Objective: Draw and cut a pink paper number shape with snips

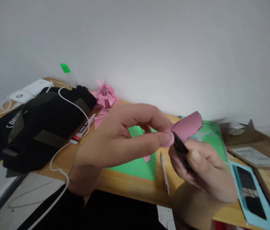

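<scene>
Over the desk, my left hand pinches one end of a piece of pink paper between thumb and fingers. The paper slants up to the right and has a dark line along its edge. My right hand is closed around what look like black scissors. Their dark tip meets the paper beside my left thumb; the handles are mostly hidden by my fingers. Below my hands lies a green sheet with a small pink scrap on it. A white pen lies to its right.
A black bag, a white cable, a white device and a glue tube occupy the left. Crumpled pink paper sits by the wall. Cardboard and a phone on light-blue backing are at right.
</scene>
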Action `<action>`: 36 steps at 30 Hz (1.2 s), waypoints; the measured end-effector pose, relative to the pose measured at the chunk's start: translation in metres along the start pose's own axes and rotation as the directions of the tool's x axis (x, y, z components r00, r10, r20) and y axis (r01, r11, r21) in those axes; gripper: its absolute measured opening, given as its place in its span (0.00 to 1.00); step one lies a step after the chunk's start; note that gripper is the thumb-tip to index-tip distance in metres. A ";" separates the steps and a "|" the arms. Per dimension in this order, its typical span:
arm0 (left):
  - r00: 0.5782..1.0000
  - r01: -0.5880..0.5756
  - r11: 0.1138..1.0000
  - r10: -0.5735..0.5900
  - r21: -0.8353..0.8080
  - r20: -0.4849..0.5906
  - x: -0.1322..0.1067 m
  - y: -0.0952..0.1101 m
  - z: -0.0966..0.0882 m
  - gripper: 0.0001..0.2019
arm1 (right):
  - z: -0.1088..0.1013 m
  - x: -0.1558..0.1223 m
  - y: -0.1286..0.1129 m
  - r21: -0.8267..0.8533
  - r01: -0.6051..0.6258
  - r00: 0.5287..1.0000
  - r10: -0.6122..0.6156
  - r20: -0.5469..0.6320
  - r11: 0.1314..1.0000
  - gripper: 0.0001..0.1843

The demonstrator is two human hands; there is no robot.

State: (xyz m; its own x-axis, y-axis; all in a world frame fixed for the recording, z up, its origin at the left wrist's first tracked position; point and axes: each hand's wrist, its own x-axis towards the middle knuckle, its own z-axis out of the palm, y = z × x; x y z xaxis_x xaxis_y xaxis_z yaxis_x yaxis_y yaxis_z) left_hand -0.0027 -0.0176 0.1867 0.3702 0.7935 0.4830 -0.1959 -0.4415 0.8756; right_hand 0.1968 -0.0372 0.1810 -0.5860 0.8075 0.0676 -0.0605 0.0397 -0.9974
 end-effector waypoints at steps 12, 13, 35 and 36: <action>0.998 -0.056 0.998 0.056 0.019 0.015 -0.001 -0.001 -0.001 0.08 | 0.000 0.001 0.001 0.033 0.005 1.000 -0.006 0.022 0.999 0.28; 0.998 -0.059 0.998 0.058 0.029 0.018 -0.001 -0.001 -0.001 0.08 | 0.000 0.001 0.001 0.039 0.003 1.000 -0.004 0.030 0.999 0.28; 1.000 0.009 0.997 -0.011 0.071 0.029 -0.001 0.001 -0.002 0.08 | -0.004 -0.003 0.005 0.079 0.022 0.999 -0.025 0.042 0.997 0.28; 1.000 0.008 0.998 -0.010 0.066 0.023 -0.001 0.001 -0.002 0.08 | -0.004 -0.003 0.006 0.075 0.024 0.999 -0.028 0.042 0.997 0.28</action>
State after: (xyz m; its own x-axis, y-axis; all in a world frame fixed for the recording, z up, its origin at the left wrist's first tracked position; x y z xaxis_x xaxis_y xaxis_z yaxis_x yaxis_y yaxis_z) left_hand -0.0048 -0.0182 0.1871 0.3933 0.7879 0.4739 -0.1324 -0.4615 0.8772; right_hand 0.2016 -0.0374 0.1749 -0.6174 0.7807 0.0961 -0.1349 0.0153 -0.9907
